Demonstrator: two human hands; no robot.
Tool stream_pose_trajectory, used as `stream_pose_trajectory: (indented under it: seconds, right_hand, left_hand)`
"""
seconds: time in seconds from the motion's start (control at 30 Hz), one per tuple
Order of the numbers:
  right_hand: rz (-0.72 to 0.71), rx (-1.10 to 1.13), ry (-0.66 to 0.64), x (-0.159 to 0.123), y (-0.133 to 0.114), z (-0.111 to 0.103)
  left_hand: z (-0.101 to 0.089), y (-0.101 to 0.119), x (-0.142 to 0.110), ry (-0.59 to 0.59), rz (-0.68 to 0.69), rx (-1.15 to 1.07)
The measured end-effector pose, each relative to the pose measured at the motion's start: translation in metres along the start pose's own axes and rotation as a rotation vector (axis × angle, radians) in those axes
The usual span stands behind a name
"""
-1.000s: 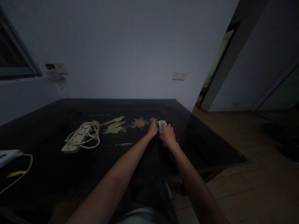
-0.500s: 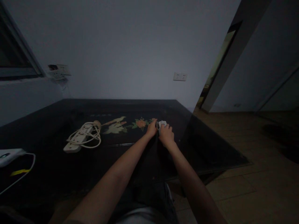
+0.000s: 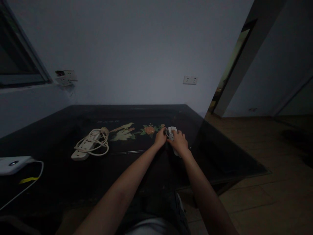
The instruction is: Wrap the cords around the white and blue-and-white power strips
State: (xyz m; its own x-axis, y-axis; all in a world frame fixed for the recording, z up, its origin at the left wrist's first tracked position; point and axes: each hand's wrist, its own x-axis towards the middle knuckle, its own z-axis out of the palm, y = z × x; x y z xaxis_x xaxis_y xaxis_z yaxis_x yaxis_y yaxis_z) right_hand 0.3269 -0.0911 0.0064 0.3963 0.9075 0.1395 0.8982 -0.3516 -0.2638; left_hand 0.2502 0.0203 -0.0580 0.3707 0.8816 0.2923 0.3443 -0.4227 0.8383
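Observation:
My right hand (image 3: pixel 179 143) is closed over a white, elongated block (image 3: pixel 172 129), probably a power strip, lying on the dark table. A pale grey cord (image 3: pixel 171 135) is wound round its middle, under my fingers. Just to the left, my left hand (image 3: pixel 160 137) pinches a small dark grey piece (image 3: pixel 166 132) at the cord's end, which looks like a plug but is too dim to be sure. Further left lies a white power strip (image 3: pixel 84 147) with its cord looped loosely on top.
The dark table (image 3: pixel 137 173) bears a painted bird and a flower (image 3: pixel 149 130). At the left edge sit a white device (image 3: pixel 14 165) with a thin cable and a yellow strip (image 3: pixel 28 180). A wall socket (image 3: pixel 190 80) is above the table's back edge.
My right hand has slid slightly right and towards me along the white block, so more of the block and its wound cord shows. The left hand keeps its pinch beside it.

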Motion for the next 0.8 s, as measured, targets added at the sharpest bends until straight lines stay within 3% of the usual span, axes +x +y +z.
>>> stream_pose_trajectory:
  seconds: [0.43, 0.8]
  right_hand:
    - [-0.039, 0.129, 0.074, 0.007, 0.014, 0.006]
    - [-0.082, 0.562, 0.401, 0.034, 0.053, 0.001]
  left_hand:
    - [-0.003, -0.001, -0.005, 0.002, -0.010, -0.027]
    - [-0.019, -0.004, -0.006, -0.038, -0.066, -0.041]
